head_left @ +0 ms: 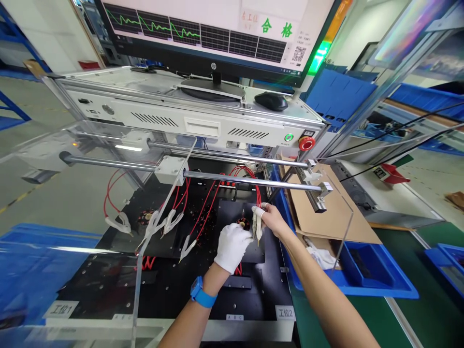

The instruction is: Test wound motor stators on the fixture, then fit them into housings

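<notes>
My left hand [232, 246], in a white glove with a blue watch at the wrist, is closed over a small round coil part [243, 223] on a black plate [232, 212] of the test fixture. My right hand [271, 218], bare with a white finger cot, pinches white test clips [258, 231] on red wires right beside that part. Both hands meet at the part on the right-hand station.
More white clips on red wires [170, 224] lie on the left station. Two steel rails [250, 181] cross above. A raised clear cover [159, 212] stands left. A monitor [217, 34] and mouse [271, 100] sit on the machine top. Blue bins [377, 282] and cardboard [333, 212] lie right.
</notes>
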Demonstrator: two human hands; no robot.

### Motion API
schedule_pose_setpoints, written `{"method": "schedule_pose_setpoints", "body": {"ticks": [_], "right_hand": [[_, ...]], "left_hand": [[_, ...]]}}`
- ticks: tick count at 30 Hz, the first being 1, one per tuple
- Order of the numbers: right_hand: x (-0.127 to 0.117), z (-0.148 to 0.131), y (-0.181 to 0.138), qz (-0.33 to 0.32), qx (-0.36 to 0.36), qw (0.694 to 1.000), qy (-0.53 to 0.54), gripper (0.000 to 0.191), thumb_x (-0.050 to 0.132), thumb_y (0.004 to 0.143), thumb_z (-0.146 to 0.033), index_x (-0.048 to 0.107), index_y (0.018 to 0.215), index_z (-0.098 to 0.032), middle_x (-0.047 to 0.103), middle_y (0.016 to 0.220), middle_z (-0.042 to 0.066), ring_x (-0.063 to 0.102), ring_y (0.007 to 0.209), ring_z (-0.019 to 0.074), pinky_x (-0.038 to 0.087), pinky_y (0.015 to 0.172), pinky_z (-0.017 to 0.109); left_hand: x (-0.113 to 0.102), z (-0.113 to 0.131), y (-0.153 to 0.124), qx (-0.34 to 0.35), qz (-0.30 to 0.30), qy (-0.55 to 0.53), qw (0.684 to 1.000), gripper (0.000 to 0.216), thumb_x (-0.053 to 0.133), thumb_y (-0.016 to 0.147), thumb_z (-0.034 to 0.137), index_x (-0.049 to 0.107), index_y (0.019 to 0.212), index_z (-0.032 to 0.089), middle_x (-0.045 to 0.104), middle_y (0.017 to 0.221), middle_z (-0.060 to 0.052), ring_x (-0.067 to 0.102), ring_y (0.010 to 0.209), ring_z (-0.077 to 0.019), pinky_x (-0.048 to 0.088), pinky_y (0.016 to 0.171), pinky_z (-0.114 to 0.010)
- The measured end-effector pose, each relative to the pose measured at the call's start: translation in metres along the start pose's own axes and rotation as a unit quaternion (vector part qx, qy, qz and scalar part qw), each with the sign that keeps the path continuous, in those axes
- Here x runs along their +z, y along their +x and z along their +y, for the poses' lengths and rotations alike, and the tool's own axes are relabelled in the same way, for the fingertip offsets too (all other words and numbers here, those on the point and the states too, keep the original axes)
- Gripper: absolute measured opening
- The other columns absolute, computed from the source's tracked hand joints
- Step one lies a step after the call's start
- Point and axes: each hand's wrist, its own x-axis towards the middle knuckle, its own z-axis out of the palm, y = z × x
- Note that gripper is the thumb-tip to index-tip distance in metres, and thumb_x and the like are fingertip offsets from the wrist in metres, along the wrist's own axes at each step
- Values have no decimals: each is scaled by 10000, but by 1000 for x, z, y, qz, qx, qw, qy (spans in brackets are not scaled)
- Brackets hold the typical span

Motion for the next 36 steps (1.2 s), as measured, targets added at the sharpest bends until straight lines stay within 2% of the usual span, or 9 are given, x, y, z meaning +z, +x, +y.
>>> {"method": "schedule_pose_setpoints", "body": {"ticks": [4, 7, 12, 14, 26, 29, 31, 33, 36], "right_hand": [[-1, -2, -3, -12, 19, 999, 24, 310, 663, 636, -416, 567, 763, -150, 588, 549, 4, 541, 458, 119, 429, 390, 199], [-12, -4, -3, -34, 40, 998, 47, 318, 646, 654, -412, 554, 817, -155, 608, 600, 10, 568, 493, 129, 472, 425, 224], [-40, 8, 16, 75, 40, 996, -31, 231, 591, 681, -341, 546, 798, -147, 592, 558, 6, 555, 470, 130, 444, 414, 214], [-45, 14, 25, 88, 37, 994, -54, 208, 595, 667, -326, 560, 769, -148, 580, 527, 3, 549, 465, 134, 427, 416, 213], [-38, 21, 41, 87, 32, 986, -139, 196, 627, 619, -332, 575, 690, -156, 580, 493, 7, 537, 434, 136, 418, 425, 228], [-39, 33, 30, 83, 37, 987, -136, 236, 615, 639, -355, 584, 743, -146, 592, 522, 12, 558, 461, 145, 438, 430, 231], [-38, 45, 19, 87, 40, 986, -133, 289, 583, 671, -385, 593, 815, -134, 621, 589, 35, 592, 518, 169, 466, 459, 253], [-32, 56, 4, 101, 46, 985, -133, 392, 554, 698, -409, 577, 956, -114, 656, 720, 77, 630, 643, 207, 505, 547, 301], [-17, 60, -19, 205, -53, 960, -182, 596, 562, 716, -398, 448, 1209, -83, 610, 1051, 163, 585, 957, 265, 478, 809, 408]], "left_hand": [[3, -2, -2, -3, 11, -23, 1000, 60, 675, 682, 300, 682, 643, 255, 635, 623, -6, 559, 753, -182, 386, 631, -306], [7, -5, -4, -41, 32, -77, 996, 39, 681, 675, 283, 693, 659, 250, 644, 661, -9, 569, 751, -169, 415, 659, -298], [13, -8, -7, -102, 55, -140, 983, 51, 703, 651, 266, 706, 696, 242, 661, 736, -15, 585, 756, -162, 444, 706, -300], [14, -8, -7, -107, 59, -144, 982, 42, 706, 648, 258, 706, 686, 240, 662, 738, -15, 588, 758, -163, 446, 701, -298], [9, -4, -7, -104, 50, -143, 983, 34, 696, 655, 250, 700, 687, 242, 660, 755, -18, 594, 768, -171, 468, 713, -316], [4, -10, -24, -83, 57, -137, 985, 227, 585, 733, 162, 665, 921, 260, 655, 957, -23, 565, 953, -184, 452, 857, -339], [3, -23, -45, -138, 102, -95, 980, 470, 470, 742, 57, 521, 1174, 236, 550, 1196, -53, 471, 1131, -195, 386, 976, -363], [7, -41, -66, -259, 127, -11, 957, 586, 442, 693, 13, 421, 1262, 154, 425, 1318, -121, 361, 1235, -259, 325, 1022, -433], [16, -66, -86, -376, 58, 109, 918, 541, 488, 670, 55, 466, 1210, 78, 421, 1304, -181, 296, 1249, -365, 287, 1001, -525]]}}
